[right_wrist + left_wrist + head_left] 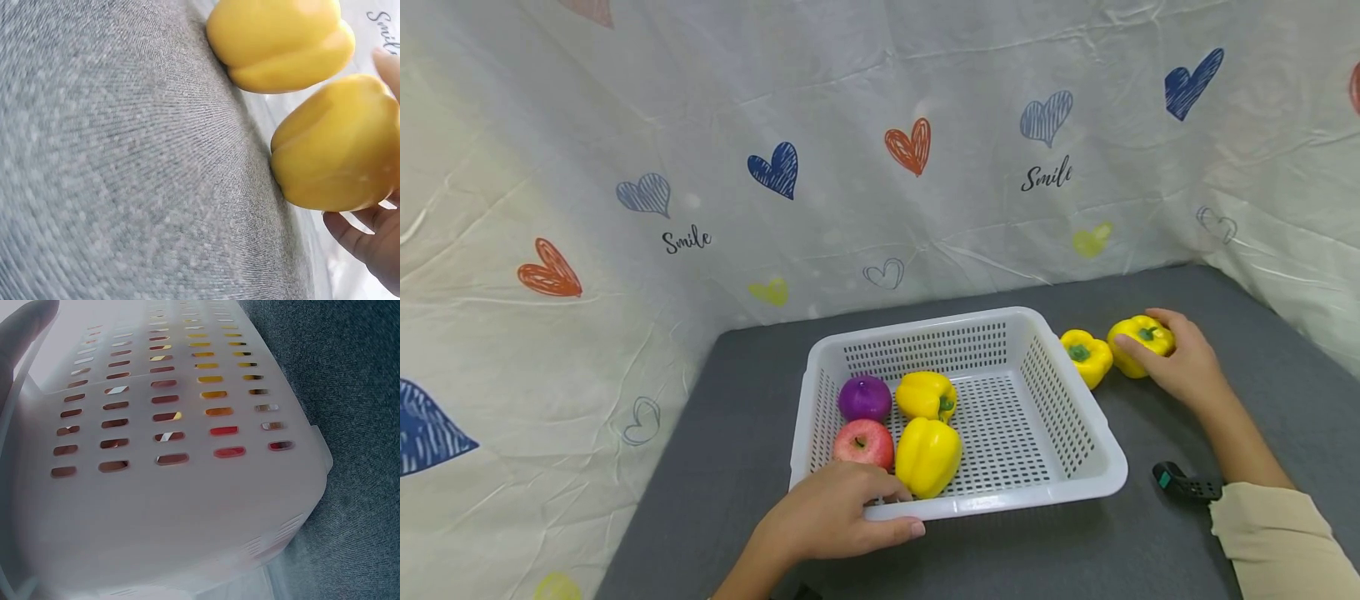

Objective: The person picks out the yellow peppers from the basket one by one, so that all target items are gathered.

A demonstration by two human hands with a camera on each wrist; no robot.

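Note:
A white perforated basket [992, 504] holds a purple onion-like item [865, 398], a red apple [863, 443] and two yellow peppers [928, 457] in its left half. My left hand [838, 510] grips the basket's front rim near the left corner, fingers over the edge and thumb outside. Right of the basket, my right hand [1187, 360] holds a yellow pepper [1138, 343] between thumb and fingers; in the right wrist view this pepper [337, 147] is close to the grey surface. Another yellow pepper [1087, 358] lies between it and the basket.
A black band-like object [1186, 483] lies on the dark grey table [745, 417] beside the right forearm. Behind the table hangs a white sheet [835, 242] printed with hearts. In the left wrist view, the basket's slotted wall [156, 512] fills much of the frame.

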